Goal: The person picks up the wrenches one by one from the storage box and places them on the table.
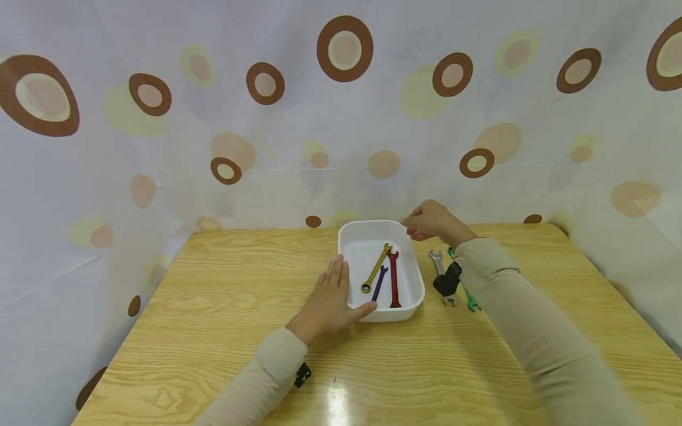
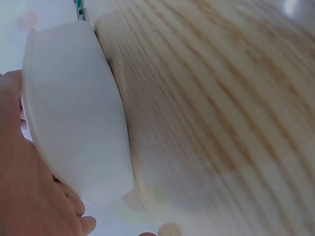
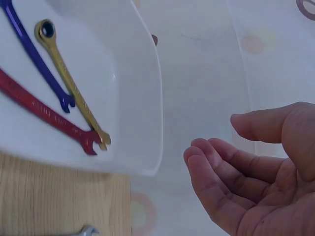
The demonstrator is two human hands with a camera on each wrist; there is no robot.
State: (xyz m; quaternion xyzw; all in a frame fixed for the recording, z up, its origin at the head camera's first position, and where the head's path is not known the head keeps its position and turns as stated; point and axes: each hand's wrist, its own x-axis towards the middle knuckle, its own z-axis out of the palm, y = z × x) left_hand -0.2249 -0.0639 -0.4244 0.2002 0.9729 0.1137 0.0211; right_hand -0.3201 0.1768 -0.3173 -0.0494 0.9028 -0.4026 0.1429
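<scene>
My left hand (image 1: 327, 296) rests against the left side of a white plastic tray (image 1: 412, 310), fingers straight along the wall and thumb at the near rim. Inside the tray lie a gold ratchet wrench (image 1: 376, 267), a purple wrench (image 1: 379, 284) and a red wrench (image 1: 394, 281). Beyond the tray's far right corner, my right hand (image 1: 428, 220) is raised and empty; thumb and loosely bent fingers stand apart in the right wrist view. The gold wrench's open end overlaps the red one's there.
Right of the tray, a silver wrench (image 1: 438, 263) and a green wrench (image 1: 473, 303) lie on the wooden table (image 1: 240, 278), partly hidden behind the right wrist's black camera (image 1: 447, 280). A patterned curtain (image 1: 298, 130) hangs behind the table.
</scene>
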